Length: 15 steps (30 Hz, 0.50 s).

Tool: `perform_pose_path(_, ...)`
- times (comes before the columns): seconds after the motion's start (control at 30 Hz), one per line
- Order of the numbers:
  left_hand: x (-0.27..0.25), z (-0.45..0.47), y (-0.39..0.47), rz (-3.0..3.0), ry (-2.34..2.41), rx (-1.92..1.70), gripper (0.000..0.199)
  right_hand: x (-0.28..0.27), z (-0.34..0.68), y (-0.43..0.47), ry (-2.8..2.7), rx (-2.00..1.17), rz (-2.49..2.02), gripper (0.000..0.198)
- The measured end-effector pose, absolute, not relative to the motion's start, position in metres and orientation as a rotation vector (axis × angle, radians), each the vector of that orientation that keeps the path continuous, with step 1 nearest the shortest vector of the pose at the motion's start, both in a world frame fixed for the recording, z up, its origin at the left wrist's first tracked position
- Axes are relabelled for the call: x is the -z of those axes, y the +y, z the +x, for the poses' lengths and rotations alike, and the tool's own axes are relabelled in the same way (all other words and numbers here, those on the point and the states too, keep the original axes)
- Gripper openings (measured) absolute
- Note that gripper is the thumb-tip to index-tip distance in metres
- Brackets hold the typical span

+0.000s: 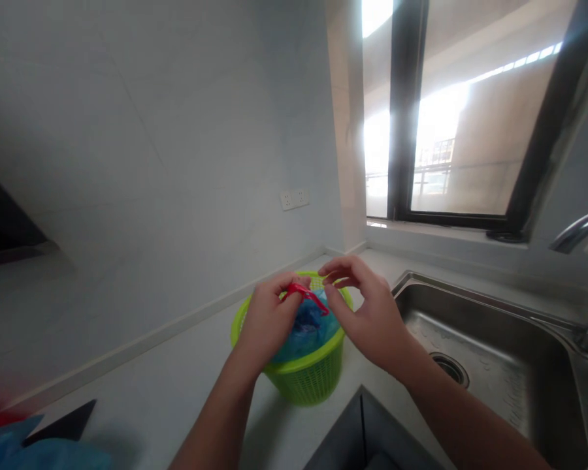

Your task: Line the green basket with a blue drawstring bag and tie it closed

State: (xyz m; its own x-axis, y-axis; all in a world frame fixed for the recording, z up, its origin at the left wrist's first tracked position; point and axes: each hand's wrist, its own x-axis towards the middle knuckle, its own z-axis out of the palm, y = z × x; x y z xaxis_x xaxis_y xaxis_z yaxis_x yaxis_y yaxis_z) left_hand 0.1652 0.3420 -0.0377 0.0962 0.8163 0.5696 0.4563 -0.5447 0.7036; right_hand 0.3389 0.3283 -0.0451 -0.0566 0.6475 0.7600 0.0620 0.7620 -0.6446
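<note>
My left hand [270, 318] is closed on a slim red plastic piece with a hooked tip [317, 303], which looks like a bag clip. The clip sticks out to the right, over a lime green basket [310, 380]. Just right of the clip's tip is my right hand [365, 310], thumb and fingers curved and apart, with nothing visible in it. Beneath both hands, a crumpled blue plastic bag [296, 343] lies inside the basket. What the bag holds cannot be made out, and my hands cover part of the basket's rim.
The basket stands on a white counter [186, 385] against a pale wall. To the right is a steel sink [494, 365] with a faucet [581, 230]. A dark grey edge [345, 431] shows at the front. At lower left lies more blue plastic [53, 454].
</note>
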Motion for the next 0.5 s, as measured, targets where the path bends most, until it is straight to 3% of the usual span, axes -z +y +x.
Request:
perform_pose_path(0.27, -0.101, 0.151, 0.377, 2.248, 1.854, -1.643, 0.043, 0.042, 0.353, 0.331, -1.472, -0.624, -0.558, 0.007)
perform_pose_path(0.4, -0.181, 0.124, 0.357, 2.318, 2.312, -1.439, 0.084, 0.04, 0.355, 0.322, -1.499, -0.642, -0.564, 0.006)
perform_pose_path(0.5, -0.226, 0.096, 0.335, 2.2, 2.719, -1.565, 0.085, 0.04, 0.355, 0.314, -1.543, -0.665, -0.551, 0.006)
